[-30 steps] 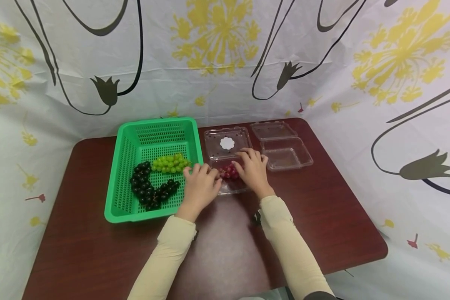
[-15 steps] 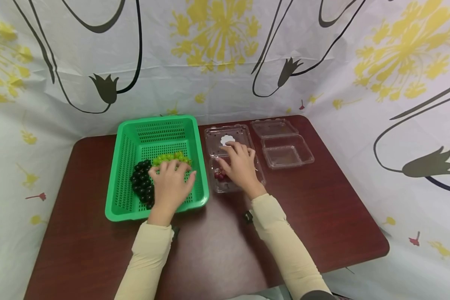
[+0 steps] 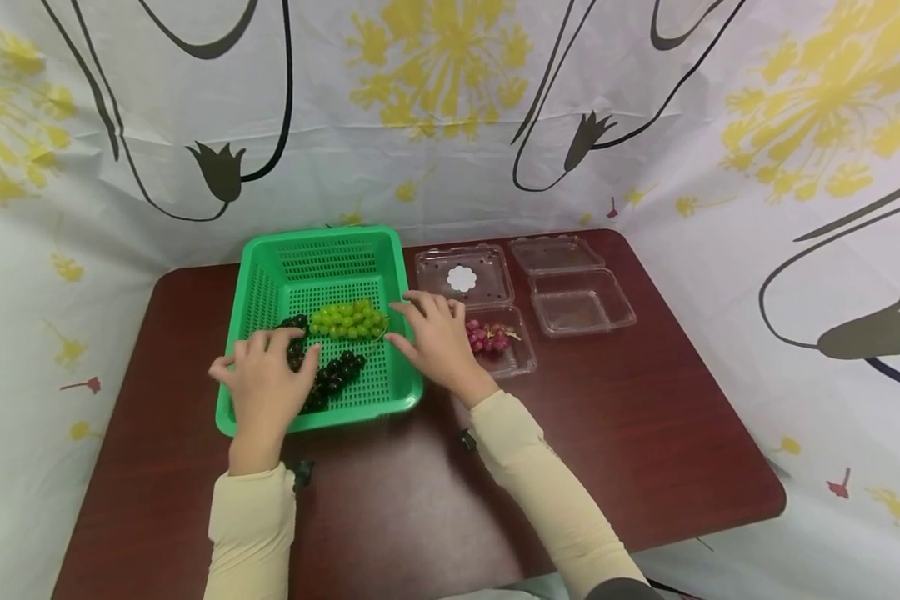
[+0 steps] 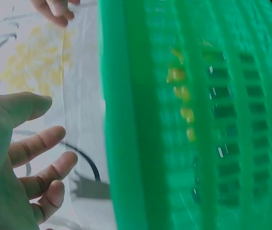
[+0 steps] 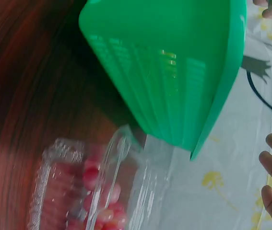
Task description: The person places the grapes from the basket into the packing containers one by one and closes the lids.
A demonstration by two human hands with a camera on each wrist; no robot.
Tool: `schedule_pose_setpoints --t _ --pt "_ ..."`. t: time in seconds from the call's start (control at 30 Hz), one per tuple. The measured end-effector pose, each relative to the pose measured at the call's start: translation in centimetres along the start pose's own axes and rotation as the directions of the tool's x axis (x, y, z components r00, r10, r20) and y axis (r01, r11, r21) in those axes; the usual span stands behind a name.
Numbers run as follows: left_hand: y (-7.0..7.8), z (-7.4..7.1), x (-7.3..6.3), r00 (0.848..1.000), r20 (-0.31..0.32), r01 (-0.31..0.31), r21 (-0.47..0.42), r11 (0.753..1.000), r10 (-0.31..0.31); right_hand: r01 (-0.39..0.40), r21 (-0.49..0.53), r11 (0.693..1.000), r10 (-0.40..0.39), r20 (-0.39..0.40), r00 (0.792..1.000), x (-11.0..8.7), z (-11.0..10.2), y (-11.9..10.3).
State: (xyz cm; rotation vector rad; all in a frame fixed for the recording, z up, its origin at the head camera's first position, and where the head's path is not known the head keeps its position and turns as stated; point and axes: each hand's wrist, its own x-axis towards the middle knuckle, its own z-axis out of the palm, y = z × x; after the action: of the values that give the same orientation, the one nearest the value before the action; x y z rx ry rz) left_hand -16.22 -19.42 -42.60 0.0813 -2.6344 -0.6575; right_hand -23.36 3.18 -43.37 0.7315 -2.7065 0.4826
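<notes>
My left hand [image 3: 262, 379] hovers over the front left of a green plastic basket [image 3: 330, 262], fingers spread and loosely bent. It holds nothing and hides part of the black grapes [image 3: 337, 372] below. The left wrist view has the empty-handed fingers [image 4: 37, 146] outside the basket wall [image 4: 126, 115]. A bunch of green grapes [image 3: 351, 319] lies in the basket's middle. Over the basket's right rim my right hand [image 3: 441, 342] is held with fingers apart, also holding nothing. Just right of it, red grapes [image 3: 487, 337] lie in the base of an opened clear clamshell box [image 3: 523, 358].
A second clear clamshell box [image 3: 581, 304], lid folded back, stands at the back right. The first box's lid bears a white scalloped label [image 3: 462, 278]. All stands on a dark red-brown table [image 3: 645, 433], with patterned white sheeting [image 3: 450, 183] behind.
Both hands have left the red grapes, which lie in the clamshell box, and moved left. The left hand has crossed to the basket's left side; the right hand has reached its right rim.
</notes>
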Motion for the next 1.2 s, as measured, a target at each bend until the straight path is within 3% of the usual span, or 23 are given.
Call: schedule_pose_setpoints --t 0.2,0.47,0.63,0.93,1.2 --pt "-3.2 -1.3 -1.6 0.991 0.048 0.123 0.021 0.992 -0.124 0.051 -0.047 0.998 -0.046 0.091 0.995 0.2 0.8 -1.6" --pt "-6.6 -2.5 -3.5 0.956 0.055 0.288 0.028 0.957 -0.289 0.139 -0.114 0.984 -0.119 0.165 0.979 0.6 1.7 -3.8" --pt "-7.7 -2.8 -4.3 0.937 0.05 0.344 0.013 0.939 -0.345 0.179 -0.155 0.972 -0.144 0.215 0.966 1.1 2.4 -4.9" --pt "-8.8 -2.8 -5.6 0.886 0.123 0.449 0.002 0.893 -0.446 0.212 -0.171 0.962 -0.16 0.278 0.947 1.1 3.6 -5.7" --pt "-9.1 -2.3 -6.3 0.887 0.103 0.459 -0.104 0.882 -0.45 0.197 -0.13 0.972 -0.144 0.336 0.931 1.3 4.7 -6.1"
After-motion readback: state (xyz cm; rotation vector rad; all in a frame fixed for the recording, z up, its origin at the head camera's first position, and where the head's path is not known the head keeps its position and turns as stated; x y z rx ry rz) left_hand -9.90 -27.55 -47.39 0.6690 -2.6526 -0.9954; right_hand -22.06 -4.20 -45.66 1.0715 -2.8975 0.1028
